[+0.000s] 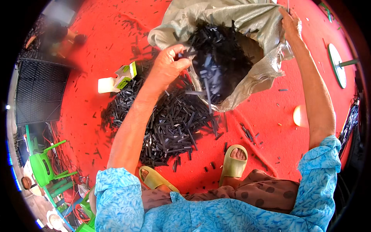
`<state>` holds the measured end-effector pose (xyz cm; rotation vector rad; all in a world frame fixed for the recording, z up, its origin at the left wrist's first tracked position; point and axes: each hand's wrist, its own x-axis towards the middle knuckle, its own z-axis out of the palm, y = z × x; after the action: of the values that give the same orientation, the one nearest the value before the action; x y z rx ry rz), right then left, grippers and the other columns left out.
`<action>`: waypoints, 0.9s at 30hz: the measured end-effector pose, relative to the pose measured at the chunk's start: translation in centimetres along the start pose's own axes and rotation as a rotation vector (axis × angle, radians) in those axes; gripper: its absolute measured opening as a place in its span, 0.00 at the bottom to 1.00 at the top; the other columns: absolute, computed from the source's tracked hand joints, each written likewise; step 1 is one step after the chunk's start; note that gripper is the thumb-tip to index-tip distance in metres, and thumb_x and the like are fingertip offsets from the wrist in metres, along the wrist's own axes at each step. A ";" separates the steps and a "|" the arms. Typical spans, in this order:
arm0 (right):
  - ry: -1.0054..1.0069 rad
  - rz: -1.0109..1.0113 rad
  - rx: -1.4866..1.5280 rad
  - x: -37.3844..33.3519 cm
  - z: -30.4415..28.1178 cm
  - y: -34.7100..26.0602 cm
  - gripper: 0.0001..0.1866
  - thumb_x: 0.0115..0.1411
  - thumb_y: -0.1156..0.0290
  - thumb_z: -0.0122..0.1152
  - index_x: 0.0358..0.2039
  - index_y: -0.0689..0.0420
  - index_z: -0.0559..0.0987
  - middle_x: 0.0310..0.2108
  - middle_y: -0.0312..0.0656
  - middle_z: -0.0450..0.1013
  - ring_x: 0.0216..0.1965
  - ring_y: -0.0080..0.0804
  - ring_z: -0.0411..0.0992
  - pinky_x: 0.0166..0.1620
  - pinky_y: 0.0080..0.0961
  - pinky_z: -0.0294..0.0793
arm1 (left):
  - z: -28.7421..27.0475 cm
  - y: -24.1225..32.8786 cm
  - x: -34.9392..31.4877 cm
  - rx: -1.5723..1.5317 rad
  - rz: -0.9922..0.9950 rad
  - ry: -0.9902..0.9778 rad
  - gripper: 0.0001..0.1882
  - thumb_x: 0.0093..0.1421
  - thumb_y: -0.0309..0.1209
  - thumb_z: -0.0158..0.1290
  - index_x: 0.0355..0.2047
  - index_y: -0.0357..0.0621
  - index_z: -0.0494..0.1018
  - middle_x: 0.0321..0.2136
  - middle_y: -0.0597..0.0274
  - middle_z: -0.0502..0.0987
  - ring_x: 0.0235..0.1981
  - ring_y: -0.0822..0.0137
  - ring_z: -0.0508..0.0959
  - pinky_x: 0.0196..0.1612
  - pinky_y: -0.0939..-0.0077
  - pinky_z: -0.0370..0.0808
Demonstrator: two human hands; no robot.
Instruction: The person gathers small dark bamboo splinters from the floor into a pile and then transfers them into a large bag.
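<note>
A large greyish-beige woven sack [266, 77] lies with its mouth toward me, holding a mass of short black strips [222, 46]. Some strips at the mouth are blurred, as if sliding or falling. My left hand [172, 63] is closed at the left edge of the mouth, thumb and fingers pinching the rim. At the far right, my right hand [290, 24] grips the sack's upper edge, its fingers wrapped round the fabric. Below the sack and my left forearm, a heap of the same black strips [170, 123] covers the floor.
On the red floor covering [96, 112], an opened white-and-green carton [118, 79] stands left of the heap. A round disc on a rod [337, 65] is at far right, near a pale round object [300, 116]. Green chairs [40, 168] and a black woven panel [40, 89] line the left.
</note>
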<state>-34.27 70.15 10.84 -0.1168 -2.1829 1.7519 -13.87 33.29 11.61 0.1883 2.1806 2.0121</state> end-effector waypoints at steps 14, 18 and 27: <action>-0.172 0.190 -0.253 -1.1 -3.8 2.6 0.11 0.49 0.61 0.57 0.28 0.53 0.72 0.14 0.28 0.58 0.12 0.15 0.53 0.14 0.13 0.50 | -2.7 -0.7 0.0 0.345 -0.178 -0.204 0.06 0.48 0.24 0.50 0.29 0.40 0.70 0.20 0.71 0.70 0.21 0.79 0.69 0.28 0.84 0.68; -0.360 0.373 -0.314 0.4 -3.0 3.9 0.09 0.49 0.61 0.58 0.27 0.52 0.73 0.13 0.27 0.57 0.12 0.13 0.52 0.13 0.10 0.49 | -2.9 -2.8 -1.1 0.683 0.067 0.030 0.14 0.46 0.31 0.50 0.35 0.41 0.72 0.19 0.58 0.70 0.21 0.71 0.70 0.29 0.75 0.68; -0.254 0.081 0.086 -1.0 6.4 -0.7 0.11 0.49 0.66 0.60 0.31 0.55 0.72 0.17 0.24 0.58 0.16 0.09 0.53 0.14 0.08 0.49 | -9.4 -2.8 0.6 1.018 0.142 -0.224 0.31 0.47 0.44 0.56 0.47 0.39 0.64 0.43 0.48 0.67 0.46 0.55 0.67 0.49 0.67 0.64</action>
<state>-35.18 63.72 10.16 0.0419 -2.2992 1.9986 -16.37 24.06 9.55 0.6515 2.8396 0.6811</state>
